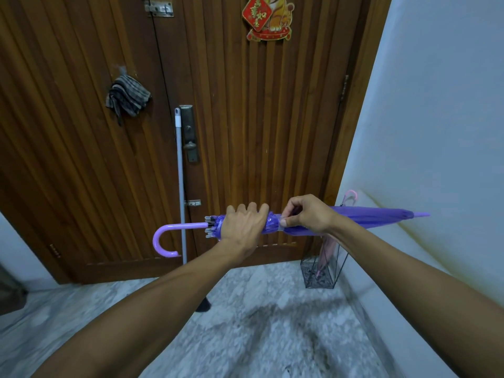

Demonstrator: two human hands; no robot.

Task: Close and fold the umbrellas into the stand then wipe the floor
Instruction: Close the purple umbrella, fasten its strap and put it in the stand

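- Head view: a closed purple umbrella (368,218) is held level across the frame centre, hooked handle toward 9 o'clock, tip toward 3 o'clock.
- Left hand (242,225) is wrapped around the bunched canopy near the rib ends, fingers curled over the top.
- Right hand (308,214) sits just beside it at 3 o'clock, thumb and forefinger pinching the pale strap (281,222) around the folded canopy.
- Umbrella stand (320,274), a dark wire frame, stands on the floor at 4 o'clock from the hands, in the corner of door and wall. A pink umbrella (351,195) is upright inside it; its hook shows above the purple canopy.
- Mop handle (180,186), grey, leans against the wooden door (259,118), crossing behind the purple hook.
- Striped cloth (126,95) hangs on the door at 10 o'clock.
- Red-and-gold decoration (268,17) on the door at 12 o'clock.
- Marble floor (272,323) shows a dark patch at 6 o'clock.
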